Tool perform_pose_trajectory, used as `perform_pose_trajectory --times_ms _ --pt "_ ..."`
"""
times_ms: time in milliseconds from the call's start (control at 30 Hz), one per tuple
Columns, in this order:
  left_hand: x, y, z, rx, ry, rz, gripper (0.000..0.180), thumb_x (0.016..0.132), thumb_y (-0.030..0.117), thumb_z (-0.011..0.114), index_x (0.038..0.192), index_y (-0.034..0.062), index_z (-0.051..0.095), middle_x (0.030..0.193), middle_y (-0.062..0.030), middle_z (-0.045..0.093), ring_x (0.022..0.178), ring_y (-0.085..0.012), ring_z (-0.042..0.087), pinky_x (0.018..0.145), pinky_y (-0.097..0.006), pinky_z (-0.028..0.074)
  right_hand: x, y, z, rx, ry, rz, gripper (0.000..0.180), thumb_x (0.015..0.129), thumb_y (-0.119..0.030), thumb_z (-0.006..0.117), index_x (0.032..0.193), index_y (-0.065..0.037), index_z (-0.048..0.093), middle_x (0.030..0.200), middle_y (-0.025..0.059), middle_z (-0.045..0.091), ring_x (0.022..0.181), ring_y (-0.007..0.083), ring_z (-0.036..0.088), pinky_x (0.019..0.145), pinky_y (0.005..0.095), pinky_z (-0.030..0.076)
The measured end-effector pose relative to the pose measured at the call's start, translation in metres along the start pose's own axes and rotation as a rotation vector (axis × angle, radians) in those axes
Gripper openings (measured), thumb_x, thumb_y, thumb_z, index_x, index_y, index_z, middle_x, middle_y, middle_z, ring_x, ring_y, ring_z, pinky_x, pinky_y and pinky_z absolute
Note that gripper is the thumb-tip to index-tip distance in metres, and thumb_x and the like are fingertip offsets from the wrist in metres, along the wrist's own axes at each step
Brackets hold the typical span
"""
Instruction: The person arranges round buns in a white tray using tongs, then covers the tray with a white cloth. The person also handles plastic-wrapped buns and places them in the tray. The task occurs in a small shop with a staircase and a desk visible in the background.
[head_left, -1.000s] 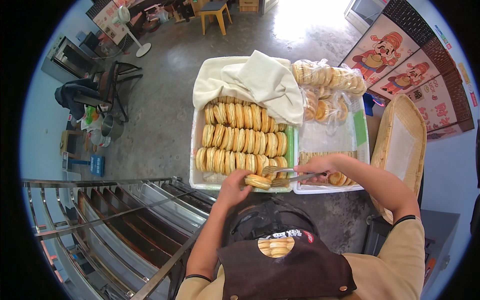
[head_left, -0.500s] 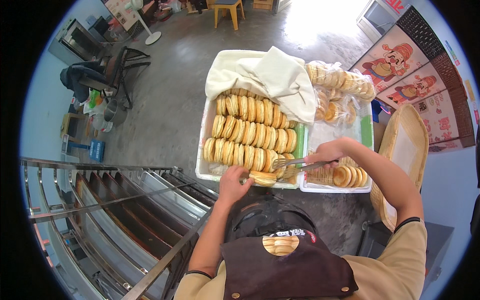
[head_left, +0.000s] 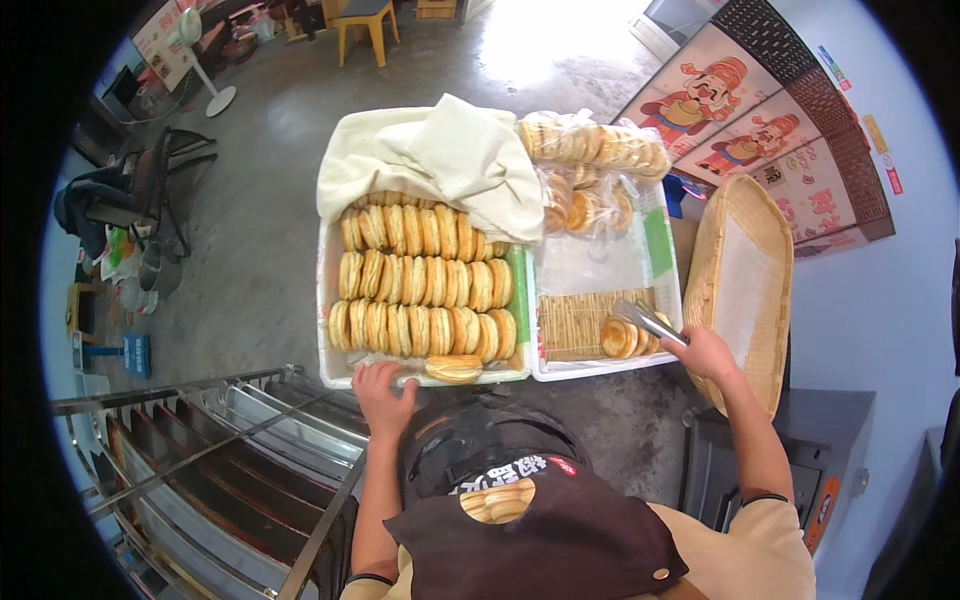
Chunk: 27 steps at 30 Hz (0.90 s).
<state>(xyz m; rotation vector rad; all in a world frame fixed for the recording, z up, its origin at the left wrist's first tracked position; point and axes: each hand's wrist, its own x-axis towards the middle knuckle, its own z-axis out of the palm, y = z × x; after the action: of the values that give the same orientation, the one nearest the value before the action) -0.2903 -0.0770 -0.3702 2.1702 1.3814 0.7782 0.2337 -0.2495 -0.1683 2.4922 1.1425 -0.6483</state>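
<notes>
My right hand [head_left: 706, 354] is closed round metal tongs [head_left: 655, 322]. Their tips are at a few round flatbreads [head_left: 620, 338] on a bamboo mat [head_left: 570, 325] in the right white box [head_left: 590, 375]; whether they pinch one cannot be told. My left hand [head_left: 383, 398] rests its fingers on the near rim of the left white foam box [head_left: 324, 310], thumb apart, with nothing in it. That box holds rows of filled flatbreads [head_left: 420, 330] standing on edge. One filled flatbread [head_left: 454, 369] lies by the near wall, right of my left hand.
A cream cloth [head_left: 430, 160] covers the far part of the left box. Plastic-bagged flatbreads [head_left: 590, 145] fill the right box's far end. A long wicker basket [head_left: 740, 290] stands to the right, beside a metal cabinet [head_left: 800, 430]. On my left is a metal tray rack [head_left: 230, 470].
My right hand and the tongs have moved from the left box's near right corner to the right box's flatbreads. My left hand has shifted left, away from the lone flatbread. The view has swung right.
</notes>
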Motion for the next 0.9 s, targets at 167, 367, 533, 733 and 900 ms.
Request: perform_pose_trajectory --times_ms 167,367,533,733,900 --pt "0.002 0.001 0.007 0.022 0.02 0.018 0.025 0.081 0.024 0.08 0.101 0.0119 0.072 0.104 -0.0078 0.071 0.109 -0.0328 0.065 0.116 -0.054 0.039 -0.017 0.009 0.051 -0.115 -0.022 0.046 0.066 0.098 -0.065 0.069 0.111 -0.001 0.077 0.101 0.0228 0.08 0.097 0.041 0.077 0.087 0.0512 0.06" --pt "0.001 -0.001 0.008 0.055 0.016 0.038 0.024 0.081 0.024 0.079 0.099 0.0126 0.071 0.102 -0.0068 0.072 0.108 -0.032 0.065 0.115 -0.054 0.039 -0.013 0.009 0.089 -0.118 0.026 0.018 0.065 0.098 -0.064 0.069 0.108 -0.001 0.075 0.097 0.0237 0.079 0.096 0.0413 0.077 0.086 0.0527 0.06" --pt "0.0 -0.002 0.007 -0.024 0.117 0.009 0.035 0.081 0.022 0.079 0.112 0.0084 0.07 0.118 -0.013 0.07 0.118 -0.0383 0.063 0.116 -0.056 0.04 0.008 0.001 0.101 0.004 0.097 0.04 0.055 0.099 -0.057 0.071 0.105 -0.003 0.079 0.096 0.0233 0.079 0.093 0.0423 0.077 0.083 0.0543 0.059" --pt "-0.03 -0.019 -0.002 0.054 0.333 -0.117 0.054 0.083 0.029 0.08 0.13 0.006 0.067 0.137 -0.0199 0.062 0.131 -0.0455 0.054 0.118 -0.06 0.037 0.012 -0.005 0.086 0.392 0.016 -0.022 0.045 0.102 -0.047 0.074 0.099 -0.003 0.08 0.074 0.0118 0.073 0.067 0.0254 0.069 0.067 0.0427 0.055" --pt "-0.056 -0.033 -0.006 0.002 0.476 -0.244 0.061 0.086 0.027 0.077 0.138 0.001 0.062 0.145 -0.0249 0.055 0.135 -0.0467 0.051 0.118 -0.056 0.039 -0.015 -0.116 0.03 0.908 -0.454 -0.152 0.039 0.111 -0.041 0.066 0.106 -0.004 0.079 0.066 -0.0038 0.056 0.055 0.0066 0.049 0.051 0.0249 0.036"
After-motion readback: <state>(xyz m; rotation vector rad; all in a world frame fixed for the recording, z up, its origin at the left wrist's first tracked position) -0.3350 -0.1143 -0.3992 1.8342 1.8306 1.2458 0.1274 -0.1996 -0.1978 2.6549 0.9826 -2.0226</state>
